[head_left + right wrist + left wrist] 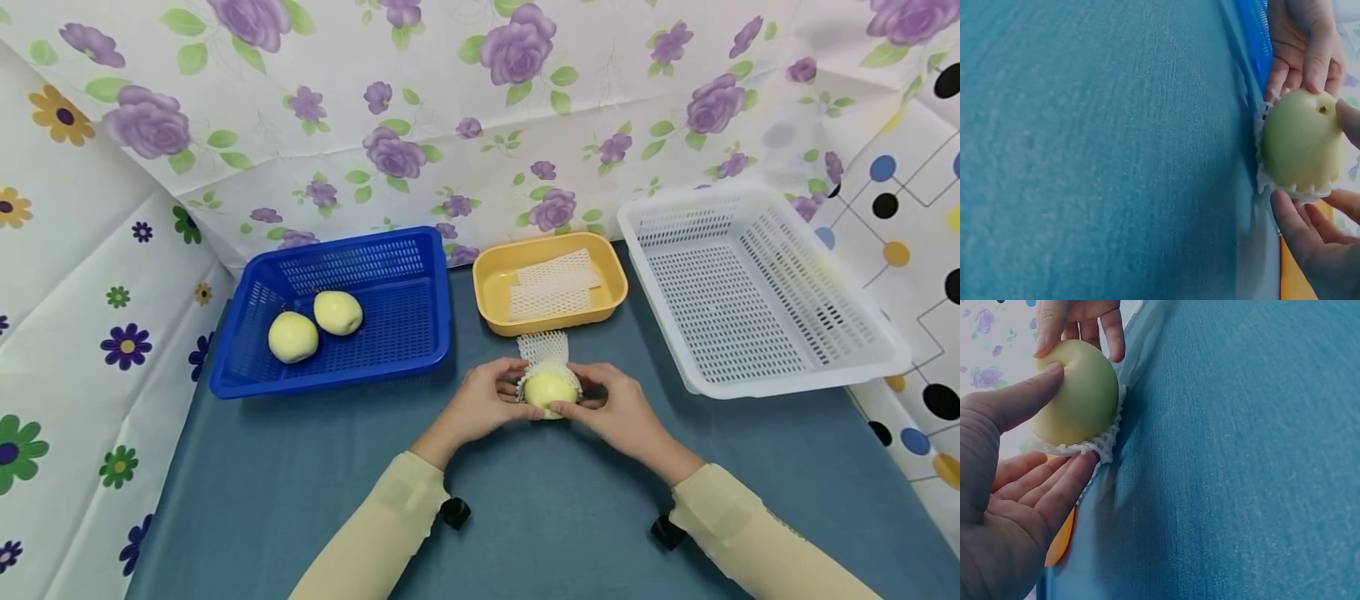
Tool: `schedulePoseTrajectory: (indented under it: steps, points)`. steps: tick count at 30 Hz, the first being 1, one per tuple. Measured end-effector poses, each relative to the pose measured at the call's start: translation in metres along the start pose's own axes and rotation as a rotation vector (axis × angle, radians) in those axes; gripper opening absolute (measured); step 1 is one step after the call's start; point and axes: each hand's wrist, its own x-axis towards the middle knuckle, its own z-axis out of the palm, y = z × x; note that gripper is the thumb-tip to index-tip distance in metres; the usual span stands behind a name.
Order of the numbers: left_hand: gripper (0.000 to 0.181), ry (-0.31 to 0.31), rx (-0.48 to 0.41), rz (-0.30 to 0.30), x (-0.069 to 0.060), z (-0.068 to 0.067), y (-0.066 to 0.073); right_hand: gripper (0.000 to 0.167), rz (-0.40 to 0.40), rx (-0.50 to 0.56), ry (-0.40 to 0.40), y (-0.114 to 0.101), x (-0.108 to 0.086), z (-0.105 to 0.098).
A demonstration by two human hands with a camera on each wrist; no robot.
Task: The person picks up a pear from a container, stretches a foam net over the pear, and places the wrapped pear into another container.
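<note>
Cradling one pale yellow-green fruit [550, 389] in a white foam net [543, 346], a person's left hand [480, 404] and right hand [618, 412] come together over a blue counter [555, 517].
Both hands' fingers grasp the fruit from opposite sides, thumbs on its bare near face, the other fingers against the net around its far part. The net's loose, flattened end points towards a yellow tray [495, 287] just beyond, which holds two flat foam nets [551, 300]. On the left, a blue basket [393, 325] holds two similar fruits [293, 337], close together in its left half. On the right stands a white basket [727, 300].
</note>
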Motion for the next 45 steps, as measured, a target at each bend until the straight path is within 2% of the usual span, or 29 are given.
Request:
schedulePoseTrajectory:
  steps: [4, 7, 13, 17, 20, 23, 29, 33, 38, 42, 45]
  points:
    - [0.068, 0.009, 0.008, 0.035, 0.000, 0.001, -0.002, 0.077, 0.012, 0.038, -0.055, 0.001, -0.001, 0.002]
    - [0.067, 0.011, -0.039, 0.058, 0.000, 0.003, 0.000, 0.080, 0.004, 0.071, -0.042, 0.002, -0.001, 0.004]
    - [0.068, 0.011, -0.099, 0.031, -0.003, 0.002, 0.012, 0.077, -0.021, 0.131, 0.044, -0.006, -0.005, 0.002]
    - [0.066, 0.011, -0.104, 0.041, -0.010, -0.005, 0.034, 0.074, -0.097, 0.132, 0.125, -0.016, -0.007, -0.003]
    - [0.065, 0.029, -0.100, 0.103, -0.017, -0.010, 0.053, 0.071, -0.172, 0.111, 0.182, -0.023, -0.006, -0.007]
    - [0.064, 0.077, -0.060, 0.206, -0.021, -0.013, 0.067, 0.069, -0.248, 0.077, 0.229, -0.030, -0.003, -0.012]
    - [0.064, 0.228, 0.035, 0.426, -0.014, -0.011, 0.061, 0.070, -0.386, 0.060, 0.314, -0.045, 0.005, -0.021]
    - [0.063, 0.314, 0.028, 0.496, -0.011, -0.011, 0.061, 0.070, -0.425, 0.093, 0.355, -0.059, 0.010, -0.025]
    - [0.072, 0.390, -0.012, 0.499, -0.012, -0.013, 0.075, 0.069, -0.473, 0.126, 0.367, -0.081, 0.013, -0.034]
    - [0.076, 0.397, -0.036, 0.471, -0.016, -0.017, 0.091, 0.071, -0.468, 0.119, 0.353, -0.093, 0.015, -0.039]
    - [0.069, 0.399, -0.055, 0.467, -0.017, -0.019, 0.098, 0.071, -0.451, 0.117, 0.344, -0.094, 0.017, -0.038]
